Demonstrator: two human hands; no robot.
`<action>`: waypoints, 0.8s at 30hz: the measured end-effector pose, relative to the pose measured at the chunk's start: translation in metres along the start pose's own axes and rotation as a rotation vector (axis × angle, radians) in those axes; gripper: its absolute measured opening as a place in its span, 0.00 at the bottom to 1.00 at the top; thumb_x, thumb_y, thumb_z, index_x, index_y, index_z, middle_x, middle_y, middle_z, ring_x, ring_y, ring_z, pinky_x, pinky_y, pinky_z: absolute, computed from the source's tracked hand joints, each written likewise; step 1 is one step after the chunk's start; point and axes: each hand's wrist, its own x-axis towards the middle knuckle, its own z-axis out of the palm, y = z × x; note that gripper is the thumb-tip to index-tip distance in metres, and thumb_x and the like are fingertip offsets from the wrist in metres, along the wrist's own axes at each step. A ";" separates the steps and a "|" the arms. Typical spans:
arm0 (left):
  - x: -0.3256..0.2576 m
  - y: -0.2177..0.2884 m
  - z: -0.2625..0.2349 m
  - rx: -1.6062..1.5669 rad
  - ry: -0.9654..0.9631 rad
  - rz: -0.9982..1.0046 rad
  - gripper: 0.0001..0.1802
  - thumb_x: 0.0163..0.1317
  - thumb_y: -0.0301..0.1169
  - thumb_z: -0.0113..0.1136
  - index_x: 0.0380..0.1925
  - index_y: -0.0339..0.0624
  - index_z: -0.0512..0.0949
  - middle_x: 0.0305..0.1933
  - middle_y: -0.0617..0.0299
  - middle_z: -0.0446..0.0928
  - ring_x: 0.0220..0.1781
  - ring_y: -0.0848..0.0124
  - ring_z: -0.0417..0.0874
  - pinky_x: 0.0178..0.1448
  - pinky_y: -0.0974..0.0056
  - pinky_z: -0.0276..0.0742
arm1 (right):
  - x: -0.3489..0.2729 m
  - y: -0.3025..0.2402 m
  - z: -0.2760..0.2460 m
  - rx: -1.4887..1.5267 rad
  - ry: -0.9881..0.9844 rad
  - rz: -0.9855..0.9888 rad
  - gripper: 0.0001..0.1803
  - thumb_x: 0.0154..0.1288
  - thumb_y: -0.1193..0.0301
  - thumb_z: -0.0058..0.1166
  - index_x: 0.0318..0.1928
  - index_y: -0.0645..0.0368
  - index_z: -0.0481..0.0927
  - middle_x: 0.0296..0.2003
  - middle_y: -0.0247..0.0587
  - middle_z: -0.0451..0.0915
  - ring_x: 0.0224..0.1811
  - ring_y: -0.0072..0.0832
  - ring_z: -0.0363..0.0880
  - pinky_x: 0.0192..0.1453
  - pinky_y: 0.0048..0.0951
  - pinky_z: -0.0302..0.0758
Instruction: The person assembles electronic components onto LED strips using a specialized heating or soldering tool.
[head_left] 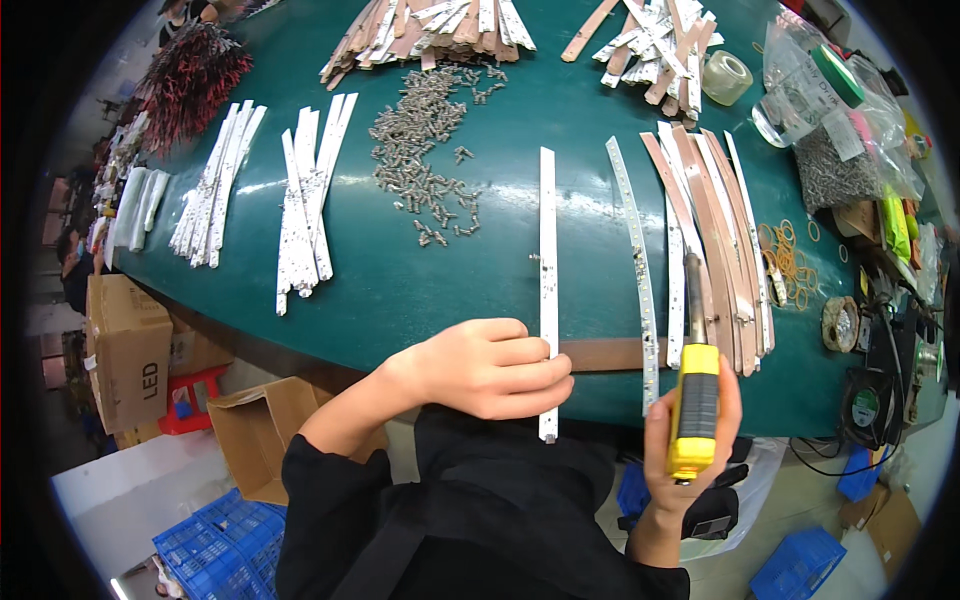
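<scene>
My left hand (pixel 490 372) is closed around the lower part of a narrow white LED circuit strip (pixel 548 220), which points away from me over the table's near edge. Small dark parts sit midway along that strip. In my right hand (pixel 728 400) is a yellow-and-black handled tool (pixel 697 410) with a long metal shaft; its exact kind is unclear. The shaft lies over a bundle of white and brown strips (pixel 715 230). Between my hands lies a single strip with small components (pixel 636 250); its near end reaches my right fingers, and I cannot tell whether they touch.
Small metal parts (pixel 415 140) are heaped mid-table on the green tabletop (pixel 440 285). White strip bundles (pixel 305 200) lie left; larger strip piles (pixel 430 30) lie at the back. Rubber bands (pixel 790 265), a tape roll (pixel 727 77) and a bag of metal parts (pixel 835 165) are right.
</scene>
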 end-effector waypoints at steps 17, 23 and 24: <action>-0.122 -0.038 -0.103 0.572 -0.158 -0.812 0.23 0.46 0.13 0.56 0.42 0.45 0.83 0.47 0.62 0.81 0.46 0.61 0.80 0.50 0.59 0.77 | -0.007 -0.015 0.033 0.473 -0.156 -0.022 0.38 0.59 0.76 0.61 0.68 0.69 0.58 0.49 0.53 0.77 0.36 0.31 0.81 0.41 0.32 0.81; -0.047 -0.041 -0.054 0.121 -0.012 -0.553 0.18 0.48 0.21 0.63 0.42 0.48 0.82 0.47 0.63 0.80 0.46 0.61 0.81 0.51 0.58 0.76 | 0.015 -0.010 0.065 1.692 -0.283 0.399 0.29 0.60 0.74 0.53 0.62 0.65 0.64 0.51 0.48 0.72 0.58 0.35 0.72 0.72 0.69 0.58; -0.035 -0.038 -0.045 0.139 -0.041 -0.512 0.17 0.50 0.24 0.65 0.42 0.49 0.82 0.47 0.65 0.80 0.47 0.62 0.81 0.51 0.59 0.76 | 0.014 -0.013 0.076 1.692 -0.230 0.454 0.29 0.60 0.73 0.53 0.62 0.61 0.65 0.51 0.43 0.73 0.58 0.33 0.71 0.69 0.73 0.58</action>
